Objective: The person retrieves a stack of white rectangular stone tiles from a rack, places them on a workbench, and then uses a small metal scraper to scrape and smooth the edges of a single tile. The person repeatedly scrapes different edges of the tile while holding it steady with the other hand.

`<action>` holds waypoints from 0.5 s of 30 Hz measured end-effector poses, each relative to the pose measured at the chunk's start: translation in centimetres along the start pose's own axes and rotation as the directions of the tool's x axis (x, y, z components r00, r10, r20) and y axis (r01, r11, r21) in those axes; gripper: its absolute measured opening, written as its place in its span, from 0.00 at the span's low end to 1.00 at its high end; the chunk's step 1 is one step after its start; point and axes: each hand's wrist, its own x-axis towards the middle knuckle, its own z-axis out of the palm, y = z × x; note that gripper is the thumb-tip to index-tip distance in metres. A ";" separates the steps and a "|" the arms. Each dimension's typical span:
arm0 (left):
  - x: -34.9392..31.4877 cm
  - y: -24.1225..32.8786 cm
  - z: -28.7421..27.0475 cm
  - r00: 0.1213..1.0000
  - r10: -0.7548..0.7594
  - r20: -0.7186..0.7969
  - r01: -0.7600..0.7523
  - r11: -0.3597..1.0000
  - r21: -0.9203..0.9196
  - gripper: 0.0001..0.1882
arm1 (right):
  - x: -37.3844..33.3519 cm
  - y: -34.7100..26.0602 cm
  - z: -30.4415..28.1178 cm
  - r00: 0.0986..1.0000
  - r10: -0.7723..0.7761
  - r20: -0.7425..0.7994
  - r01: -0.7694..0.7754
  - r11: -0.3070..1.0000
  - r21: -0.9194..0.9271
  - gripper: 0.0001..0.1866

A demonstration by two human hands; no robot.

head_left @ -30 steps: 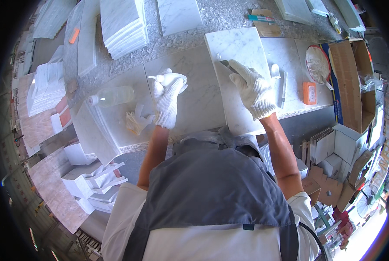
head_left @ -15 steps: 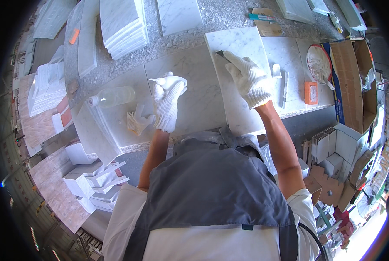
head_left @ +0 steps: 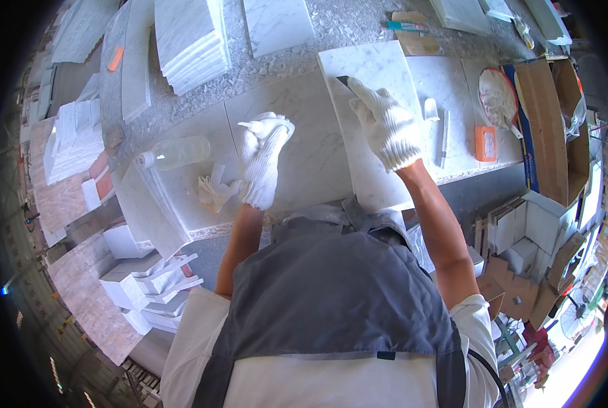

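Observation:
A white marble tile (head_left: 366, 178) lies crosswise on larger marble slabs in front of me. Over its far part is my right hand (head_left: 387, 130) in a white knitted glove, closed on a small dark-tipped tool whose tip (head_left: 343, 81) is at the tile's far left; the rest is hidden in the fingers. To the left of the tile, my gloved left hand (head_left: 261, 163) is closed round a small white squeeze bottle with a pointed nozzle (head_left: 247, 125). Beside that wrist lies a crumpled white glove (head_left: 214, 190). A clear plastic bottle (head_left: 180, 151) lies on its side farther left.
Stacked marble tiles (head_left: 189, 41) stand at the back left on a chip-strewn surface. To the right are a metal strip (head_left: 445, 139), an orange box (head_left: 485, 143), a round container (head_left: 498, 98) with white contents and a cardboard box (head_left: 547, 129). A teal cutter (head_left: 407, 26) lies far back.
Both hands keep their grips with only slight shifts. The squeeze bottle has turned a little in my left hand, and less of its body shows. The whole view has shifted slightly.

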 end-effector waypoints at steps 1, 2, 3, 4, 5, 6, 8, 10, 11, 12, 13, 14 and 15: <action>0.1 -0.2 0.1 1.000 -0.004 0.018 0.004 1.000 -0.005 0.21 | 0.3 -0.2 0.1 0.996 0.073 0.042 -0.074 0.997 0.014 0.20; 0.2 -0.3 0.1 0.998 -0.008 0.058 0.011 0.999 -0.046 0.20 | 0.3 -0.4 -0.1 0.995 -0.099 0.010 0.099 0.992 -0.079 0.20; 0.3 -0.3 0.1 0.999 0.001 0.045 0.000 1.000 -0.025 0.20 | 0.1 -0.8 -0.3 0.989 0.002 0.146 0.021 0.988 -0.153 0.22; 0.4 -0.3 0.1 0.999 0.013 0.050 -0.011 0.999 -0.045 0.20 | -0.5 -1.1 -0.9 0.956 0.108 0.273 -0.042 0.971 -0.237 0.24; 0.4 -0.2 0.1 0.999 0.009 0.047 -0.005 0.997 -0.082 0.20 | -1.2 -1.4 -1.3 0.926 0.152 0.346 -0.046 0.954 -0.296 0.25; 0.5 0.1 0.0 0.999 -0.019 0.049 0.024 0.995 -0.095 0.20 | -1.7 -1.5 -1.5 0.939 0.141 0.314 -0.047 0.956 -0.290 0.23; 0.5 0.7 0.0 0.993 -0.110 0.036 0.114 0.981 -0.159 0.20 | -2.6 -1.4 -1.9 0.989 -0.014 0.150 0.047 0.975 -0.216 0.19; 0.6 1.3 0.2 0.990 -0.138 0.040 0.142 0.981 -0.130 0.20 | -2.8 -0.9 -1.8 0.995 -0.086 0.055 0.091 0.990 -0.107 0.19; 0.6 1.6 0.4 0.986 -0.166 0.027 0.168 0.978 -0.121 0.21 | -2.6 -0.5 -1.5 0.995 -0.101 -0.022 0.100 0.995 -0.015 0.19; 0.6 1.7 0.7 0.983 -0.175 0.053 0.179 0.978 -0.105 0.21 | -2.3 -0.2 -1.3 0.987 -0.151 -0.049 0.148 0.986 -0.072 0.19; 0.6 1.8 1.0 0.978 -0.194 0.070 0.200 0.975 -0.092 0.22 | -1.9 -0.1 -0.8 0.977 -0.187 -0.102 0.177 0.979 -0.098 0.20; 0.6 1.9 1.4 0.976 -0.192 0.097 0.202 0.975 -0.097 0.22 | -1.2 0.1 -0.4 0.961 -0.233 -0.152 0.218 0.970 -0.107 0.20; 0.6 1.8 1.7 0.972 -0.207 0.107 0.217 0.972 -0.091 0.23 | -0.7 0.2 -0.2 0.965 -0.226 -0.133 0.212 0.971 -0.111 0.20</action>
